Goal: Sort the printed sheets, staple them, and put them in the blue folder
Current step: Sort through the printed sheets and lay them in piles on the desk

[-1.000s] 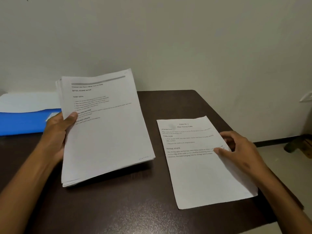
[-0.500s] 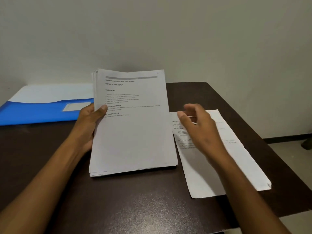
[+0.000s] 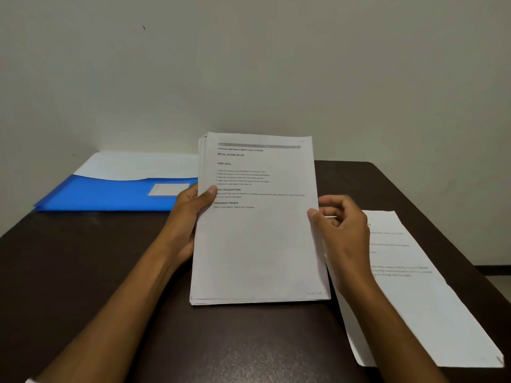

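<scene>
A stack of printed sheets point(image 3: 257, 239) stands tilted over the middle of the dark table, its lower edge near the tabletop. My left hand point(image 3: 190, 214) grips its left edge, thumb on the top page. My right hand point(image 3: 340, 225) is at the stack's right edge, thumb on the top sheet and fingers curled behind it. A single printed sheet point(image 3: 414, 294) lies flat on the table to the right. The blue folder point(image 3: 110, 193) lies at the back left, with white paper showing inside it.
The dark brown table point(image 3: 83, 272) ends at a plain wall behind and drops off at its right edge, where the floor point(image 3: 500, 283) shows. The lone sheet's near corner reaches close to the table's right edge. No stapler is in view.
My right hand left the single sheet on the table and moved left to the stack's right edge. The stack has come toward the middle of the view as my head turned.
</scene>
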`<action>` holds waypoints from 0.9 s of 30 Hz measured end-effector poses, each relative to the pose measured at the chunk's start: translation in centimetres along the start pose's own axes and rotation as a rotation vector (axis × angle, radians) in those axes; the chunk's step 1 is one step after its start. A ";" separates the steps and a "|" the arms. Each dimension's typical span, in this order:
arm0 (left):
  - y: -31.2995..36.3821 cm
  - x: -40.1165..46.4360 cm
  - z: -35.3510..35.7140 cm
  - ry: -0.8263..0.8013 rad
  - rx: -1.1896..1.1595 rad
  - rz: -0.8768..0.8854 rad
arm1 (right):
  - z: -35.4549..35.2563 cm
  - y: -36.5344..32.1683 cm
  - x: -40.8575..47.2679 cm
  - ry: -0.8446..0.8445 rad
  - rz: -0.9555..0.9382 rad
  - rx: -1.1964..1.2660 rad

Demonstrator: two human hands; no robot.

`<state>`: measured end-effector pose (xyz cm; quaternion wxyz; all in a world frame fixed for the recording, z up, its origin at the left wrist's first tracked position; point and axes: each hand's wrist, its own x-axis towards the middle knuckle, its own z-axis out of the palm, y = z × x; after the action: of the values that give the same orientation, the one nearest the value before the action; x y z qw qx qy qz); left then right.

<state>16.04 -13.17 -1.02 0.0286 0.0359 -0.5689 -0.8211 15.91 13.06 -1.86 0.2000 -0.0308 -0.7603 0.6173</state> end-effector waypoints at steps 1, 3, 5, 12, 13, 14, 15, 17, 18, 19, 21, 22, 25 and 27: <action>0.1 0.0 -0.1 -0.011 -0.007 0.002 | 0.2 -0.1 0.0 0.011 -0.016 0.006; 0.3 0.0 -0.3 -0.034 -0.019 0.007 | 0.4 -0.3 0.1 0.032 -0.042 0.013; 0.3 -0.1 -0.6 -0.050 -0.036 0.005 | 0.7 -0.4 -0.1 0.043 -0.059 0.024; 0.5 -0.3 -0.8 -0.031 -0.169 -0.053 | 1.3 -0.8 -0.5 0.054 -0.072 0.056; 0.5 -0.2 -0.8 -0.031 -0.181 -0.062 | 1.4 -0.8 -0.5 0.056 -0.073 0.065; 0.5 -0.2 -0.9 -0.030 -0.191 -0.072 | 1.4 -0.9 -0.5 0.058 -0.074 0.073; 0.5 -0.2 -1.0 -0.030 -0.200 -0.079 | 1.5 -1.0 -0.6 0.059 -0.075 0.081; 0.5 -0.1 -1.2 -0.035 -0.202 -0.083 | 1.6 -1.1 -0.7 0.061 -0.075 0.090; 0.5 -0.1 -1.3 -0.037 -0.193 -0.081 | 1.7 -1.1 -0.7 0.063 -0.072 0.094; 0.6 -0.1 -1.3 -0.042 -0.184 -0.078 | 1.7 -1.0 -0.7 0.065 -0.067 0.097; 0.7 -0.2 -1.4 -0.054 -0.167 -0.074 | 1.8 -1.0 -0.7 0.069 -0.052 0.103; 0.8 -0.2 -1.4 -0.058 -0.156 -0.070 | 1.9 -1.0 -0.7 0.072 -0.043 0.103; 0.9 -0.1 -1.6 -0.051 -0.146 -0.052 | 1.9 -1.1 -0.7 0.080 -0.014 0.087; 1.1 -0.2 -1.9 -0.056 -0.151 -0.053 | 1.9 -1.1 -0.8 0.083 0.000 0.073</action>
<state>16.44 -15.31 -0.63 -0.0062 0.0257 -0.5048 -0.8628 16.25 10.75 -1.32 0.2326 -0.0490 -0.7283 0.6427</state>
